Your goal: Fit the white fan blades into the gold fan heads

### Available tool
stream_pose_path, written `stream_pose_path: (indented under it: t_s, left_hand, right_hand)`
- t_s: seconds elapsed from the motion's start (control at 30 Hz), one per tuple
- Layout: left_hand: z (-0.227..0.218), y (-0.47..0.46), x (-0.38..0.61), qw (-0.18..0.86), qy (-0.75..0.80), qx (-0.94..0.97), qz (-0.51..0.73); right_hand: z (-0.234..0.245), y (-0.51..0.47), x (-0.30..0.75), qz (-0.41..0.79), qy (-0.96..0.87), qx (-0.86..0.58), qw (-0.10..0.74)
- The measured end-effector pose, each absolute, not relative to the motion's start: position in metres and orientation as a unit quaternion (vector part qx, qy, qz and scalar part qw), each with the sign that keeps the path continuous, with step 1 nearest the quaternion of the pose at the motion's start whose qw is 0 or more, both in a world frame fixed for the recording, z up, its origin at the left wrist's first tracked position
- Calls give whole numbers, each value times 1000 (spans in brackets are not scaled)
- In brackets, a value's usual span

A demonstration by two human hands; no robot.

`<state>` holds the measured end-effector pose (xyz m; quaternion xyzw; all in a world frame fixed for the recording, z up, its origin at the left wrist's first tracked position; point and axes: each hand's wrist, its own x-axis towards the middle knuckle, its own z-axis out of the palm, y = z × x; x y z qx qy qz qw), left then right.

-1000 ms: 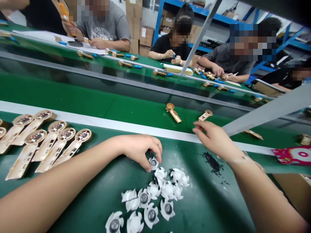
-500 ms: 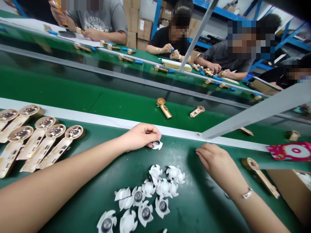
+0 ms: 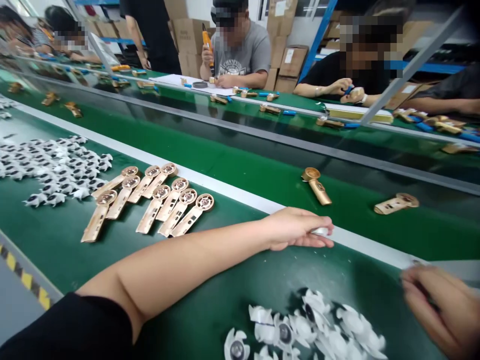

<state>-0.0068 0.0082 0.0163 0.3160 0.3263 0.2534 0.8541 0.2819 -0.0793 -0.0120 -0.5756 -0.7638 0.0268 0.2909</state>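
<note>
A small white plastic piece (image 3: 321,231) is clamped by the fingers (image 3: 315,223) of the left hand (image 3: 294,229) just above the green table (image 3: 217,320), beside its white rail (image 3: 375,249), with its visible edge lying sideways across the view. The right hand (image 3: 438,310) is held near the white pieces (image 3: 285,332), its fingers bunched, though whether anything is gripped cannot be told. Gold housings (image 3: 187,196) appear ranked within reach, round heads pointing away, long axes slanting.

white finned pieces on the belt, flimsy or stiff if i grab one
The white finned pieces are probably light: the left hand pinches one at its fingertips. Their thin fins may flex or snap. Lying flat, they seem unlikely to roll.
</note>
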Motion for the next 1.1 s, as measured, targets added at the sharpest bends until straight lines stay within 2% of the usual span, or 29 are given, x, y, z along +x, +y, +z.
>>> stream_pose_path:
  t_s: [0.07, 0.1, 0.2, 0.37, 0.7, 0.97, 1.1]
  left_hand:
    - [15, 6, -6, 847, 323, 345, 243]
    - [14, 5, -6, 836, 321, 372, 245]
    - [8, 2, -5, 790, 298, 444, 300]
    - [-3, -1, -3, 749, 281, 479, 362]
    - [0, -1, -7, 681, 309, 577, 328]
    - [-8, -1, -3, 727, 309, 514, 334]
    - [-9, 3, -3, 752, 322, 473, 328]
  right_hand:
    - [19, -73, 247, 54, -792, -571, 208]
    - [34, -69, 227, 71, -794, -573, 192]
    - [58, -57, 178, 135, -802, -544, 204]
    - [42, -50, 163, 171, -798, -520, 251]
    - [30, -47, 174, 149, -813, -504, 251]
    - [34, -50, 178, 119, -848, -460, 236]
    - [40, -53, 179, 61, -883, -418, 205]
